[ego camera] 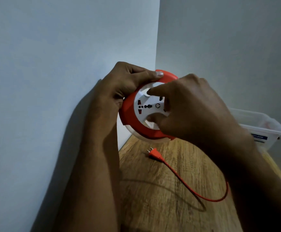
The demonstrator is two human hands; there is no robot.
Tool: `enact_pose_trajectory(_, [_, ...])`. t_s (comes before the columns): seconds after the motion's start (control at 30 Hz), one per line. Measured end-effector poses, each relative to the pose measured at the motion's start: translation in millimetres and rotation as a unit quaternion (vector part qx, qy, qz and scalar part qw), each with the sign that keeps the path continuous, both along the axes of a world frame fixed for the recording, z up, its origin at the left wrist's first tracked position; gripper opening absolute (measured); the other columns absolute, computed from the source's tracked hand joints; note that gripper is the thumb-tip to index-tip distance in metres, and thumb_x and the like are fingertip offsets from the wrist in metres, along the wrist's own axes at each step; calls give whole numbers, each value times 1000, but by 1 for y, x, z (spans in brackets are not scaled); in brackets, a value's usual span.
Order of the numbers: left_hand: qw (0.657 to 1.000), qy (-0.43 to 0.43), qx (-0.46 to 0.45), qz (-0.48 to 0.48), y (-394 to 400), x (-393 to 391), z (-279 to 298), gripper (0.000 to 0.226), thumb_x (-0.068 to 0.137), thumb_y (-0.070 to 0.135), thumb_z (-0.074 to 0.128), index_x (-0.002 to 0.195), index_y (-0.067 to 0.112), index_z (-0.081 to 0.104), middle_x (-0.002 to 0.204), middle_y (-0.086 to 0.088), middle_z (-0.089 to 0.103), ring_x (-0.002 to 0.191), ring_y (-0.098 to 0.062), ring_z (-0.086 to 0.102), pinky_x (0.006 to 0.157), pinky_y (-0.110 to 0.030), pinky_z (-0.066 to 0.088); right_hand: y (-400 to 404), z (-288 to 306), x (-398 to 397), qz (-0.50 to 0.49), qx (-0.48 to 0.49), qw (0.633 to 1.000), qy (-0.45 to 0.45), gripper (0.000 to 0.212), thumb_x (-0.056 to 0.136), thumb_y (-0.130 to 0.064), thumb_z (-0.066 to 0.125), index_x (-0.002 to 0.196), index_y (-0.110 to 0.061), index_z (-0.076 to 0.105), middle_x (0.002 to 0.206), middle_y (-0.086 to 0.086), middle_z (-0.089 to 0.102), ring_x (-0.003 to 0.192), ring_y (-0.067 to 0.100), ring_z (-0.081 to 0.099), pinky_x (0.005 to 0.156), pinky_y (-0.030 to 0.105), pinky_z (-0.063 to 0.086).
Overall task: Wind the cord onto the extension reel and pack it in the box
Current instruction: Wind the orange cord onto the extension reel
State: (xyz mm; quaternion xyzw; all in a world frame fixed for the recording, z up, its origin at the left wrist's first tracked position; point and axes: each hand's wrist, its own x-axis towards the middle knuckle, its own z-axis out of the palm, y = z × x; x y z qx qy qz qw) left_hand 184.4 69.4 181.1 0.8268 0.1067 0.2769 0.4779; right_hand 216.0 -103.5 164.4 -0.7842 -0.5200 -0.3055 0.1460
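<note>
Head view, the only one supplied. Extension reel (pixel 133 113) held in the air above the wooden bench (pixel 153 190), close to the corner of two pale walls (pixel 52 47). Left hand (pixel 124 84) curled round the red outer ring at its upper left edge, thumb laid flat along the rim. Right hand (pixel 191 111) set on the white socket face (pixel 150 104), one fingertip in the upper recess and another in the lower recess, fingers bent, apparently placed to turn the centre. Red cord (pixel 186 183) lying slack across the bench in an open loop, ending at the two-pin plug (pixel 153 153), which rests flat just below the reel. Point where the cord enters the reel hidden behind the right forearm. Clear plastic box (pixel 267 129) standing at the far right of the bench, well apart from the reel; contents too blurred to name. Risks, as judgement only: slack loop liable to kink or twist on entry if wound without guidance, since neither hand touches the cord; plug free to drag and snag on the bench edge or whip against the reel at the end of the winding; fingertips seated shallowly in the recesses, so slippage probable under resistance; single-hand grip on the ring at one side only, so tilting or a drop possible if the centre binds. Winding judged incomplete; packing not yet started.
</note>
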Motion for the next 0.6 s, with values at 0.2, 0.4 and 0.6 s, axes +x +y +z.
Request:
enact_pose_trajectory(0.2, [1000, -13, 15, -3, 4, -6, 0, 19, 85, 48, 73, 86, 30, 80, 81, 6, 79, 70, -16, 76, 59, -25, 58, -11, 9, 9, 84, -129, 983, -101, 50, 69, -9, 80, 112, -32, 71, 120, -1, 59, 118, 22, 51, 88, 37, 37])
enact_pose_trajectory(0.4, [1000, 3, 26, -4, 4, -7, 1, 21, 82, 51, 75, 85, 31, 80, 73, 12, 78, 64, -7, 75, 54, -17, 56, 4, -8, 10, 36, -183, 971, -151, 55, 62, -25, 89, 112, -36, 69, 136, 5, 47, 130, 28, 34, 100, 52, 29])
enact_pose_trajectory(0.6, [999, 7, 33, -19, 5, -6, 1, 19, 83, 48, 77, 85, 29, 82, 79, 7, 80, 68, -8, 76, 62, -21, 56, 12, -20, 21, 32, -135, 976, -167, 48, 63, -42, 86, 107, -41, 67, 139, 6, 43, 131, 30, 26, 98, 47, 24])
